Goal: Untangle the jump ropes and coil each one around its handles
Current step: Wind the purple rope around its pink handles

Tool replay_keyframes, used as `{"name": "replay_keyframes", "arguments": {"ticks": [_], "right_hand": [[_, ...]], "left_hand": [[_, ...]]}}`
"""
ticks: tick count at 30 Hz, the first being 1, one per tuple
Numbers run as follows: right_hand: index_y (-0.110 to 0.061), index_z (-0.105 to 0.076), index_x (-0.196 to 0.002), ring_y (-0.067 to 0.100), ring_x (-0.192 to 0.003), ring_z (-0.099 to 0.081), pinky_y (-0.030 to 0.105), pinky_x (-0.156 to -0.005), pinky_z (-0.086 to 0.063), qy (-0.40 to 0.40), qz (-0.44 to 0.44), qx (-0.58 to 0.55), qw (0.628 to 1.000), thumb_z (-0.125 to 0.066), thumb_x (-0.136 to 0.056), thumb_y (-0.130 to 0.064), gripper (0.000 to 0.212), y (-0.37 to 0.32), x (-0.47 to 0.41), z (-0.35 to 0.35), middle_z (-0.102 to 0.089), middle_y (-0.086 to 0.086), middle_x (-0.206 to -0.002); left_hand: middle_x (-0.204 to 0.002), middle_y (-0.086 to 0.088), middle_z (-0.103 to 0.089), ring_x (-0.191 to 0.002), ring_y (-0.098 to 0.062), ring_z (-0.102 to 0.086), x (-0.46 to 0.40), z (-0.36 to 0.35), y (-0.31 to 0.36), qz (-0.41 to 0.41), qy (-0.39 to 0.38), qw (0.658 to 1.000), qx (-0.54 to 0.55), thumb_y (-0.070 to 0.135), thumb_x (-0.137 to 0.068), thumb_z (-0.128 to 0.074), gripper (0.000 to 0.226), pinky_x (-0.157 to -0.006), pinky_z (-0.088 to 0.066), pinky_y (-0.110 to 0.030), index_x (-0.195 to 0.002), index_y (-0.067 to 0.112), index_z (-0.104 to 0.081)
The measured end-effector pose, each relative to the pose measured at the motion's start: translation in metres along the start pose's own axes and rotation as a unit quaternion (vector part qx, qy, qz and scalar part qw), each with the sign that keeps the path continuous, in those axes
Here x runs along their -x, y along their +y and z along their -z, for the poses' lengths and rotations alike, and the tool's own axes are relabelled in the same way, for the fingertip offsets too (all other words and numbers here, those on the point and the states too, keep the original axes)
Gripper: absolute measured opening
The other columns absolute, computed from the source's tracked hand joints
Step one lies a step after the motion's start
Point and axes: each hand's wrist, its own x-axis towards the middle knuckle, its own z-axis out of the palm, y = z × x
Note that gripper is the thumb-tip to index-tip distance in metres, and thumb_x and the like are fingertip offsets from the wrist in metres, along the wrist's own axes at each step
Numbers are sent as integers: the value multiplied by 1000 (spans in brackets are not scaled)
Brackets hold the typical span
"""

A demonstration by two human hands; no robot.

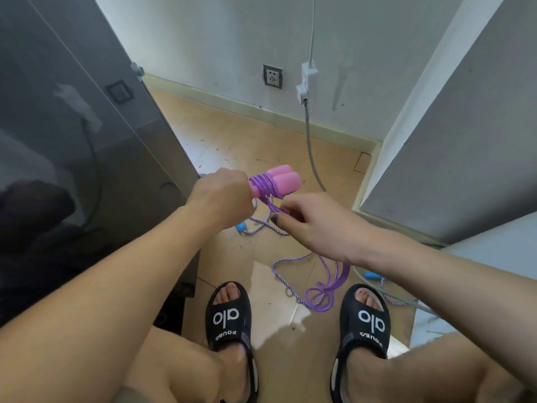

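Gripped in left hand (223, 193): pink handles (279, 181), paired side by side, several turns of purple rope (266, 186) wound around them. Right hand (313, 222), just right of and below handles: pinches the purple rope's free run; remainder loops on floor (232, 141) beneath. Striped rope (279, 274) with blue handles (372, 275): on floor below pink handles, between black slippers (229, 318).

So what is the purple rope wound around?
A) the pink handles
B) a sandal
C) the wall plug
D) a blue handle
A: purple rope coils sit tight around the two pink handles, which the left hand holds while the right hand pinches the loose strand.
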Motion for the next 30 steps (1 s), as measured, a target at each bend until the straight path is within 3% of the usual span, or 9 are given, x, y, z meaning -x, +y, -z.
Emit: {"name": "replay_keyframes", "arguments": {"ticks": [6,8,12,16,19,21,23,25,30], "right_hand": [[-14,-59,-76,21,-60,-46,36,-58,-40,1,15,140,990,-41,-100,-48,46,-4,-6,25,-46,1,-59],[-16,-61,-74,21,-59,-45,37,-59,-42,-10,24,155,988,-40,-101,-49,48,-7,-6,25,-44,1,-56],[-17,-41,-58,15,-54,-37,37,-57,-38,-38,35,139,989,-40,-103,-43,52,-18,-4,22,-43,2,-59],[-11,-61,-73,23,-57,-45,39,-57,-43,11,38,147,988,-41,-100,-50,52,-7,-10,33,-48,4,-57],[-13,-53,-64,16,-55,-42,31,-50,-29,85,57,203,974,-49,-94,-59,55,5,-16,48,-44,1,-52],[-18,-43,-56,12,-53,-38,30,-49,-23,97,69,231,966,-53,-91,-61,56,8,-20,57,-39,-1,-50],[-19,-36,-53,13,-51,-35,31,-49,-22,86,70,214,971,-56,-89,-61,59,11,-25,61,-36,0,-49],[-13,-38,-55,18,-54,-30,33,-51,-24,49,25,173,983,-58,-88,-62,62,19,-28,60,-34,2,-50],[-5,-38,-57,18,-52,-25,31,-49,-21,-2,-34,-64,997,-52,-95,-58,67,17,-31,64,-30,6,-55]], "left_hand": [[-69,0,-37,-64,-21,-49,15,-7,21,-73,-10,990,-120,15,-93,-49,2,-63,-44,-28,-95,16,-50],[-70,0,-40,-58,-17,-44,20,-10,26,-82,-27,990,-115,13,-93,-45,4,-61,-42,-29,-91,16,-48],[-71,-2,-43,-56,-15,-42,18,-8,23,-62,-27,994,-87,16,-97,-41,20,-61,-43,-29,-77,15,-43],[-71,-1,-38,-68,-21,-47,26,-1,34,-74,-56,991,-96,11,-94,-42,22,-67,-46,-30,-73,16,-37],[-79,-2,-47,-71,-23,-47,36,-1,53,-159,-41,977,-133,12,-91,-44,11,-63,-44,-31,-81,16,-42],[-77,-1,-43,-67,-21,-42,40,3,59,-194,-30,970,-145,13,-90,-45,5,-61,-39,-31,-87,17,-45],[-69,2,-32,-59,-18,-33,46,9,62,-218,-16,965,-147,17,-90,-45,4,-60,-34,-32,-87,18,-43],[-67,3,-29,-61,-22,-37,52,14,63,-236,1,963,-128,23,-91,-47,9,-60,-32,-32,-86,18,-41],[-66,7,-40,-73,-24,-50,62,33,62,-266,47,963,-21,35,-89,-52,12,-60,-37,-31,-87,23,-49]]}}
